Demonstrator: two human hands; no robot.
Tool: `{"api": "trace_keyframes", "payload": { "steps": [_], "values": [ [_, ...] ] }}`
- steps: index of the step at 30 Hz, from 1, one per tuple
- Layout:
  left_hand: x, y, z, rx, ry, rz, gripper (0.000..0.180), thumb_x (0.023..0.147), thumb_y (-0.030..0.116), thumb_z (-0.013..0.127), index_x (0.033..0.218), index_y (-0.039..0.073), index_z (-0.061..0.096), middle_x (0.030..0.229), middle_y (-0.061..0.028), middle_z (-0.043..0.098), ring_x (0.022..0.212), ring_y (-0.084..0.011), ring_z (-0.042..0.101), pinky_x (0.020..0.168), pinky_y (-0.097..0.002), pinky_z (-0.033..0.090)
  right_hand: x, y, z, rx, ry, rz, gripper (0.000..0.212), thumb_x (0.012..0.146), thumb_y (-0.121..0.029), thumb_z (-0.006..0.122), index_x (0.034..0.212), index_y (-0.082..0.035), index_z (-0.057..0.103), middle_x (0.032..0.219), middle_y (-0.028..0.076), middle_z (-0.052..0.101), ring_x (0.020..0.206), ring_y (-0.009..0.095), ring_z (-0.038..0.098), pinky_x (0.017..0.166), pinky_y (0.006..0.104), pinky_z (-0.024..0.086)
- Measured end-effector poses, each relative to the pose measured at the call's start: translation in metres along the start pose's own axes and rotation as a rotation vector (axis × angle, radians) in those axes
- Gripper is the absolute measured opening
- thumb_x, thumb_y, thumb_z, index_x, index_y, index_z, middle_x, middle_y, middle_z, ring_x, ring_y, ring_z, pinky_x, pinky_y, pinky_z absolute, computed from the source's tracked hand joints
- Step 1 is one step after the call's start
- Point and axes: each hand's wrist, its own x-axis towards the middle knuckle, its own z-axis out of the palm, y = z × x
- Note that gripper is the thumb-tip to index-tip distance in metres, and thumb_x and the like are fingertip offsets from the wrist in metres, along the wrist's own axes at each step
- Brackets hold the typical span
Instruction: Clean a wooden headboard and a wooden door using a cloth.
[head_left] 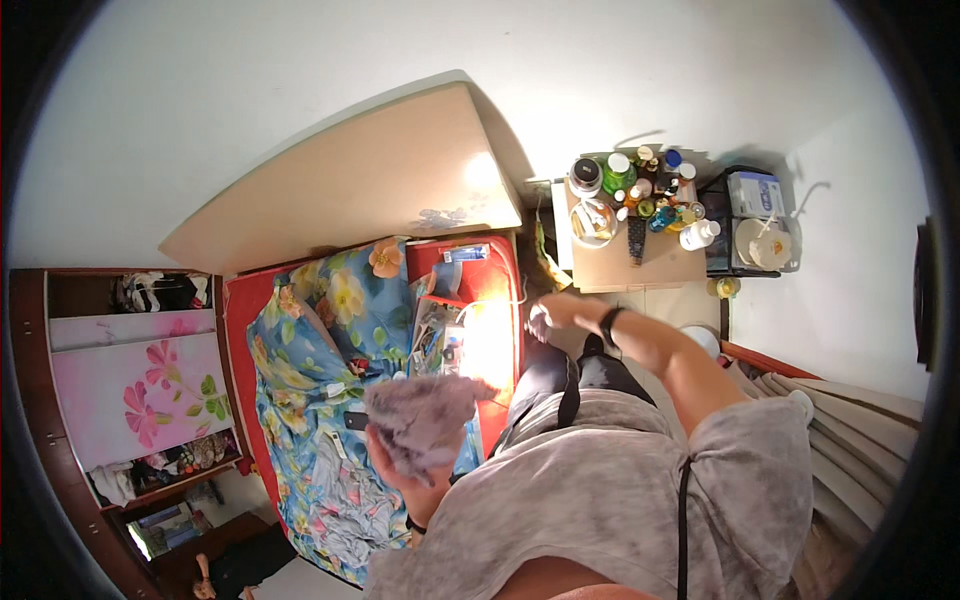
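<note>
A grey-mauve fluffy cloth (425, 420) is bunched over my left hand (398, 462), which holds it up above the bed's near right side. The cloth hides most of those fingers. My right hand (560, 312) reaches forward past the bed's right edge, closed around a small grey-mauve piece of cloth (539, 324). I cannot tell whether the two pieces are separate items. Close to my left hand, a dark phone-like object (356, 421) lies on the blue flowered bedding (285, 360). Between my hands, a clear-topped case with assorted small items (435, 338) rests on the bed.
A small table (640, 272) crowded with bottles and jars stands ahead right, beside a black mesh rack (715, 225). Beige curtains (850, 450) hang at right. The headboard (370, 170) rises behind the bed. A wardrobe (130, 390) stands left. Another person (240, 568) is at lower left.
</note>
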Motion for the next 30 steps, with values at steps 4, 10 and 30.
{"api": "trace_keyframes", "payload": {
  "steps": [4, 10, 30],
  "values": [
    [0.012, -0.014, 0.016, -0.088, -0.361, -0.195, 0.066, 0.089, 0.038, 0.055, 0.139, 0.003, 0.031, 0.137, -0.0195, 0.043, 0.122, -0.0383, 0.047, 0.098, -0.0513, 0.044, -0.085, 0.002, 0.045, 0.913, 0.124, -0.046, 0.043, 0.071, 0.017, 0.033, 0.104, 0.012, 0.059, 0.096, 0.02, 0.065, 0.087, 0.027, 0.067, 0.078, 0.0414, 0.056],
    [0.069, -0.033, 0.079, -0.03, -0.637, -0.382, 0.039, 0.097, 0.033, 0.046, 0.124, 0.007, 0.054, 0.12, -0.0104, 0.061, 0.108, -0.0262, 0.06, 0.094, -0.0423, 0.048, -0.158, 0.074, 0.053, 1.322, 0.6, -0.214, 0.05, 0.069, 0.017, 0.029, 0.112, 0.012, 0.054, 0.099, 0.018, 0.063, 0.092, 0.029, 0.065, 0.085, 0.0403, 0.053],
    [0.394, -0.206, 0.218, 2.111, -1.241, 2.083, 0.039, 0.089, 0.026, 0.048, 0.121, 0.006, 0.058, 0.126, -0.0092, 0.056, 0.128, -0.0269, 0.042, 0.11, -0.0429, 0.026, -0.284, -0.015, 0.226, 0.372, 1.268, 0.848, 0.036, 0.078, -0.008, 0.04, 0.106, 0.002, 0.061, 0.099, 0.021, 0.066, 0.092, 0.035, 0.064, 0.084, 0.0416, 0.049]
  ]
}}
